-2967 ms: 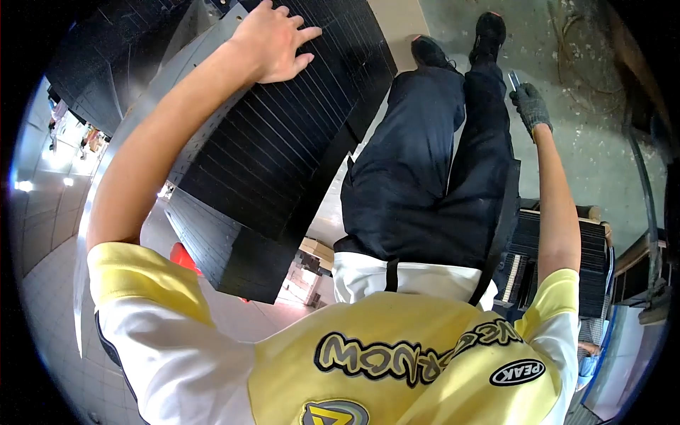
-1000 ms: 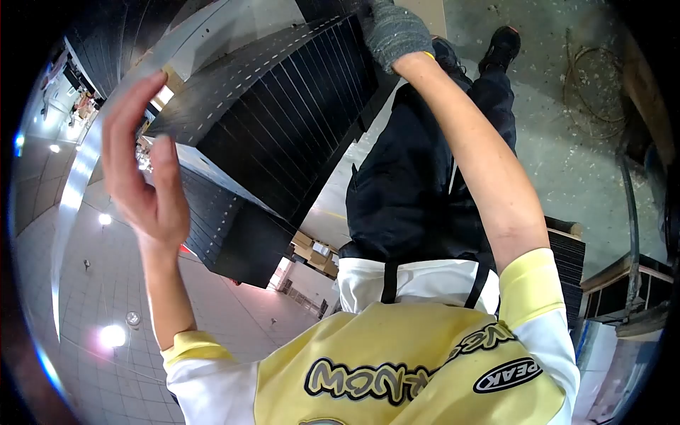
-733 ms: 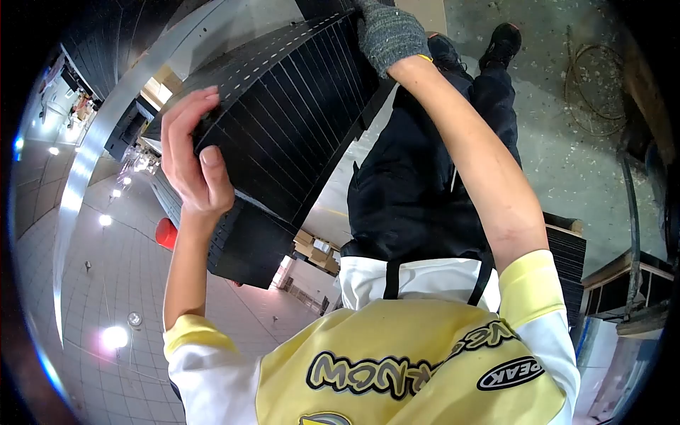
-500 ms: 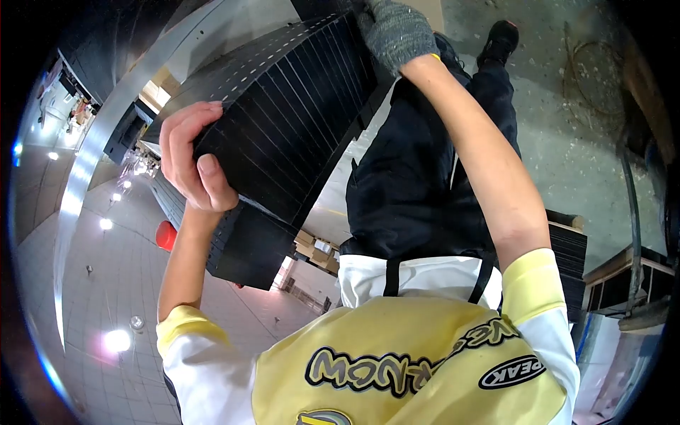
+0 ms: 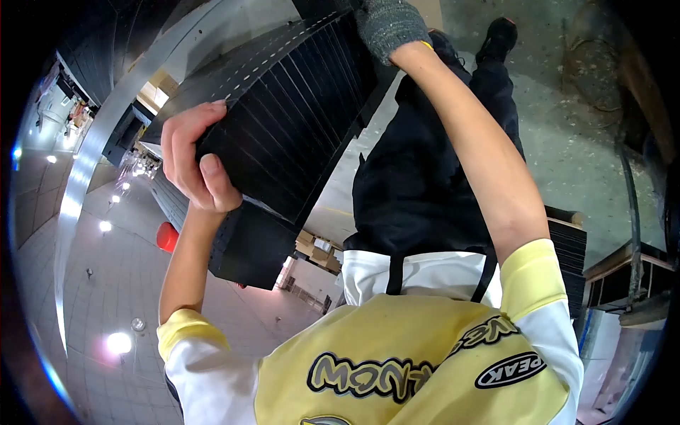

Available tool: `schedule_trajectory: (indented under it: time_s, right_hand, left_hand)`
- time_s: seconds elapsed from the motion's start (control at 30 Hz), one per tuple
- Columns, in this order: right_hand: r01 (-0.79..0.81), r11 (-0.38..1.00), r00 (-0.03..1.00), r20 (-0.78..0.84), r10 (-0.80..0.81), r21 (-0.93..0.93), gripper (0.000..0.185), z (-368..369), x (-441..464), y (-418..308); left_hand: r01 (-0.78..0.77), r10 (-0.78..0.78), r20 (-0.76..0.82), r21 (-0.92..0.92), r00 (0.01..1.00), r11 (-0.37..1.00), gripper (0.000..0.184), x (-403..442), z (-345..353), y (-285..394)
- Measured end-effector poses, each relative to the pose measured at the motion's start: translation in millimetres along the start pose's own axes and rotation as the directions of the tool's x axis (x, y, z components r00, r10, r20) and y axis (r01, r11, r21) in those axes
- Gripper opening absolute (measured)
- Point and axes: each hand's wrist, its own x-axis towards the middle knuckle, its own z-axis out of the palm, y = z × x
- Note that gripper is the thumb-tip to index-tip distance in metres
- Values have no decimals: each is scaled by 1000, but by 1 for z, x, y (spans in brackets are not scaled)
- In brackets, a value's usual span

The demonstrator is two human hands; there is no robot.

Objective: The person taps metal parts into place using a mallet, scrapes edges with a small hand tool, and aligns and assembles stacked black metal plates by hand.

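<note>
My bare left hand [image 5: 195, 157] is closed around the near corner of a stack of long black panels [image 5: 287, 120]. Its thumb presses on the panels' end face while the fingers curl over the top edge. At the far end, my right hand [image 5: 393, 32] wears a grey knitted glove and bends against the same stack. Its fingertips are partly hidden at the upper frame border. The panels stand close together, their edges showing as parallel lines, with a row of small light marks along one side. A further black block [image 5: 251, 244] sits just below the stack.
A shiny metal strip [image 5: 74, 191] curves along the left. Cardboard boxes [image 5: 316, 249] are beyond the stack. More stacked black panels [image 5: 569, 248] are at my right, near a wooden-edged rack [image 5: 630, 273]. A red object [image 5: 167, 236] is by my left forearm. My legs stand on concrete floor [image 5: 552, 134].
My gloved right hand has shifted slightly up and left along the far end of the panels. My left hand keeps its hold with almost no movement.
</note>
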Motion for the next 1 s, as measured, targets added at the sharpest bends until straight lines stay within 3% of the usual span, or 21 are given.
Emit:
schedule_trajectory:
  time_s: [0.1,0.3,0.4,0.5,0.63,0.8,0.9,1.0]
  right_hand:
    - [-5,1000,1000,-24,5,-23,35,3,0,-2]
    - [261,956,958,-154,-240,135,36,6,-8,13]
    - [18,994,996,-94,-8,112,36,-2,-1,2]
    - [-63,998,998,-13,64,17,35,-22,-16,-19]
    - [4,1000,998,-57,-3,18,35,19,1,4]
    - [54,998,998,-15,-54,42,34,-3,-12,-12]
    - [211,974,964,-182,-193,83,34,3,-18,-3]
    - [26,998,995,-100,-21,51,32,10,-6,-3]
  left_hand:
    - [14,-14,-3,11,1000,1000,52,2,0,2]
    - [7,-7,-4,18,1000,1000,50,-2,-1,-1]
    - [0,0,0,15,1000,1000,50,-1,-1,-1]
    - [11,-11,0,17,1000,1000,50,0,-2,0]
    - [-2,2,-6,-8,1000,1000,49,-2,0,-3]
    - [7,-7,15,1,1000,1000,49,0,-2,1]
    - [4,-4,-1,-5,1000,1000,49,-1,-1,0]
    - [-13,13,4,0,1000,1000,49,0,-1,-1]
